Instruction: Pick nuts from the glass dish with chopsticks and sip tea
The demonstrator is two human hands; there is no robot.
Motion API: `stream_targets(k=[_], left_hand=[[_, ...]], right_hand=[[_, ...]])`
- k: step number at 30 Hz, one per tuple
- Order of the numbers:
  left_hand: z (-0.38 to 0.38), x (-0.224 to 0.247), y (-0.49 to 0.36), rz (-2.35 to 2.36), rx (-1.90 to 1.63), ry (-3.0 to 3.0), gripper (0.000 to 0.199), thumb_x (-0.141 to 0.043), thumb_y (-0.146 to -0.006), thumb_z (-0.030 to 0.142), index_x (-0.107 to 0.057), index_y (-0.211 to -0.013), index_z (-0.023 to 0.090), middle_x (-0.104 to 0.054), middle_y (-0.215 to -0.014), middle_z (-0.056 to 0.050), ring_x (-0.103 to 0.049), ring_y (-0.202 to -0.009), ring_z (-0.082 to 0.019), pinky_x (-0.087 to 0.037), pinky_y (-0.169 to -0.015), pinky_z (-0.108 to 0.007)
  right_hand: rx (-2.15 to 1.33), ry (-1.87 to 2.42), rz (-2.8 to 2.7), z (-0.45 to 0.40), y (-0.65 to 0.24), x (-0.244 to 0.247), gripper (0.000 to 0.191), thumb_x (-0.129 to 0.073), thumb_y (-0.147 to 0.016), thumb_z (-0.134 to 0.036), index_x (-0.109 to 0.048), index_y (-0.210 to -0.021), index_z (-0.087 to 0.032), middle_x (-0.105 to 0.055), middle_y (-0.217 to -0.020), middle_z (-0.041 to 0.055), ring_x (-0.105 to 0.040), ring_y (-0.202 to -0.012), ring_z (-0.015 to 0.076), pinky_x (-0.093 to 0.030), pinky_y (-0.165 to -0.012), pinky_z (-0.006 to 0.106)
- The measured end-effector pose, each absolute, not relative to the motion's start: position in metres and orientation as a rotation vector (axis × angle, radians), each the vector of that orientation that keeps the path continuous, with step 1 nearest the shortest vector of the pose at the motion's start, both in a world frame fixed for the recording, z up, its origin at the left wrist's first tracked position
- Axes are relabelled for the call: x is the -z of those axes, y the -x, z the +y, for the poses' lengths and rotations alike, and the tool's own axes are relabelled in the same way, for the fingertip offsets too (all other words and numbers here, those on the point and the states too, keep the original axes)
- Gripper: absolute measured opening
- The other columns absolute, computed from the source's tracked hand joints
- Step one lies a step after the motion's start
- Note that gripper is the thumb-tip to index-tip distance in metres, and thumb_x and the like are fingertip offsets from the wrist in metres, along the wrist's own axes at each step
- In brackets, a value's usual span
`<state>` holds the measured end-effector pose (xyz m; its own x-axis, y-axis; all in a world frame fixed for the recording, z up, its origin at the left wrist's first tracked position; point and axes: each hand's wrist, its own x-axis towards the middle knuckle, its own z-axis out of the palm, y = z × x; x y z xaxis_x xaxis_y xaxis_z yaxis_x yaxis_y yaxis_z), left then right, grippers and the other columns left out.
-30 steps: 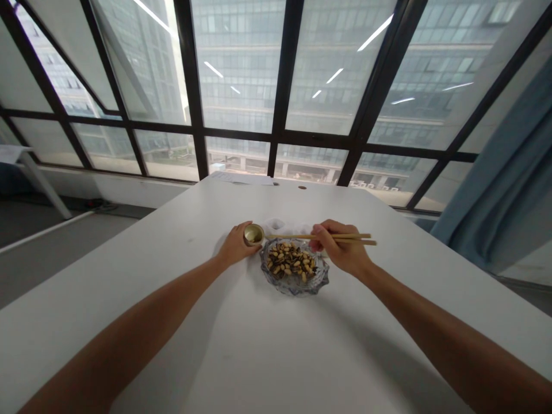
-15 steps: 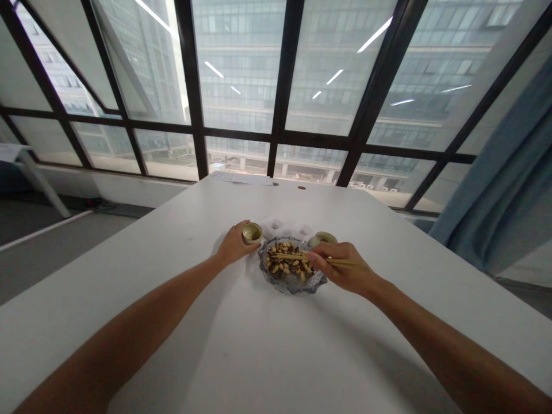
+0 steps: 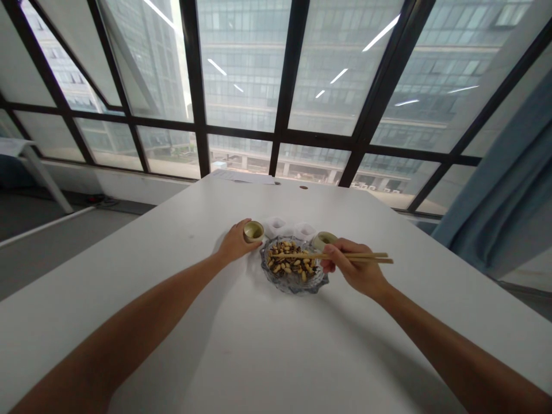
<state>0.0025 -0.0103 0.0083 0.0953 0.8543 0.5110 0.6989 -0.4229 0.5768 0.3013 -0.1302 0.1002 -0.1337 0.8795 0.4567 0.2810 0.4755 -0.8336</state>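
Observation:
My left hand [image 3: 237, 242] is wrapped round a small green cup [image 3: 253, 231], just left of a scalloped glass plate [image 3: 297, 286]. The plate holds a heap of nuts and dark seeds [image 3: 290, 259]. In my right hand [image 3: 354, 265] is a pair of wooden chopsticks [image 3: 373, 257], whose tips lie over the heap. Whether the tips grip a piece is too small to tell. A second green cup [image 3: 322, 238] stands behind the plate, beside my right fingers. Two small white dishes [image 3: 275, 225] [image 3: 304, 230] sit between the cups.
The white table [image 3: 241, 345] reaches to the windows. Papers [image 3: 244, 177] and a small brown disc [image 3: 303, 187] lie at its far end. A blue curtain [image 3: 495, 190] hangs on the right, and another table [image 3: 45, 175] stands at the far left.
My right hand has shifted slightly right and its hold has turned, so the rear ends of the chopsticks now show beyond the hand. My left hand still holds the cup.

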Motion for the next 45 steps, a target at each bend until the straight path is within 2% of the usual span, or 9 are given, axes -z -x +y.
stream_targets(k=[4,10,15,19,22,30,34,39,45], left_hand=[[-0.011,-0.009,-0.003,1.539,-1.236,-2.197,0.078,-0.081,-0.071,0.046,-0.051,-0.137,0.017,-0.061,-0.139,-0.015,-0.059,-0.128,-0.031,-0.044,-0.112,-0.045],[-0.011,-0.01,-0.003,1.56,-1.229,-2.194,0.077,-0.08,-0.071,0.046,-0.051,-0.137,0.018,-0.061,-0.139,-0.014,-0.058,-0.129,-0.031,-0.044,-0.113,-0.044],[-0.011,-0.009,-0.002,1.544,-1.246,-2.16,0.077,-0.08,-0.071,0.046,-0.052,-0.136,0.018,-0.063,-0.136,-0.014,-0.06,-0.126,-0.031,-0.046,-0.11,-0.044],[-0.011,-0.009,-0.002,1.579,-1.247,-2.13,0.077,-0.081,-0.07,0.046,-0.052,-0.136,0.018,-0.064,-0.134,-0.013,-0.061,-0.125,-0.031,-0.047,-0.109,-0.043],[-0.012,-0.01,-0.002,1.622,-1.23,-2.107,0.077,-0.08,-0.071,0.047,-0.051,-0.136,0.019,-0.065,-0.132,-0.012,-0.062,-0.123,-0.03,-0.048,-0.107,-0.043],[-0.014,-0.014,-0.002,1.822,-1.158,-2.038,0.071,-0.075,-0.076,0.054,-0.053,-0.134,0.019,-0.066,-0.13,-0.014,-0.062,-0.121,-0.032,-0.049,-0.103,-0.044],[-0.012,-0.017,0.0,1.872,-1.161,-2.047,0.07,-0.075,-0.076,0.044,-0.051,-0.137,0.02,-0.064,-0.133,-0.013,-0.06,-0.124,-0.032,-0.047,-0.105,-0.045],[-0.008,-0.034,-0.006,1.834,-1.175,-2.359,0.068,-0.071,-0.079,0.042,-0.049,-0.14,0.02,-0.06,-0.141,-0.014,-0.054,-0.131,-0.032,-0.039,-0.112,-0.049],[0.008,-0.059,-0.044,1.735,-0.719,-2.557,0.07,-0.063,-0.086,0.054,-0.046,-0.143,0.017,-0.064,-0.136,-0.017,-0.059,-0.126,-0.034,-0.041,-0.109,-0.05]], right_hand=[[-0.826,1.01,-1.357,-0.13,-0.31,-0.086,0.052,-0.079,-0.069,-0.068,-0.067,-0.062,-0.018,-0.068,-0.053,0.0059,-0.061,-0.04,0.0169,-0.049,-0.038,0.028],[-0.628,1.022,-1.403,-0.143,-0.32,-0.061,0.047,-0.069,-0.083,-0.064,-0.068,-0.068,-0.02,-0.07,-0.057,0.0053,-0.064,-0.045,0.0171,-0.054,-0.045,0.028],[-0.093,0.992,-1.879,-0.152,-0.328,-0.052,0.04,-0.054,-0.1,-0.045,-0.07,-0.071,-0.022,-0.072,-0.059,0.0029,-0.069,-0.051,0.0156,-0.055,-0.05,0.024],[0.423,0.479,-2.259,-0.153,-0.331,-0.061,0.017,-0.055,-0.1,-0.024,-0.07,-0.091,-0.022,-0.075,-0.07,0.0045,-0.071,-0.06,0.0159,-0.059,-0.059,0.025],[0.584,0.34,-2.307,-0.154,-0.329,-0.069,0.012,-0.056,-0.099,-0.019,-0.068,-0.099,-0.022,-0.075,-0.071,0.0046,-0.071,-0.061,0.0166,-0.06,-0.06,0.026],[0.12,0.971,-1.869,-0.152,-0.328,-0.05,0.035,-0.051,-0.102,-0.032,-0.068,-0.072,-0.023,-0.073,-0.06,-0.0005,-0.069,-0.049,0.013,-0.054,-0.049,0.021],[-0.063,1.028,-1.692,-0.147,-0.329,-0.046,0.037,-0.055,-0.098,-0.043,-0.068,-0.072,-0.021,-0.073,-0.059,0.0023,-0.071,-0.049,0.0165,-0.056,-0.048,0.024],[-0.048,1.066,-1.673,-0.143,-0.333,-0.048,0.041,-0.053,-0.098,-0.048,-0.069,-0.07,-0.022,-0.073,-0.059,0.0034,-0.071,-0.05,0.0175,-0.056,-0.049,0.026],[-0.034,1.035,-1.713,-0.142,-0.336,-0.045,0.036,-0.055,-0.098,-0.043,-0.07,-0.071,-0.023,-0.074,-0.061,0.0016,-0.072,-0.051,0.0164,-0.056,-0.051,0.025]])
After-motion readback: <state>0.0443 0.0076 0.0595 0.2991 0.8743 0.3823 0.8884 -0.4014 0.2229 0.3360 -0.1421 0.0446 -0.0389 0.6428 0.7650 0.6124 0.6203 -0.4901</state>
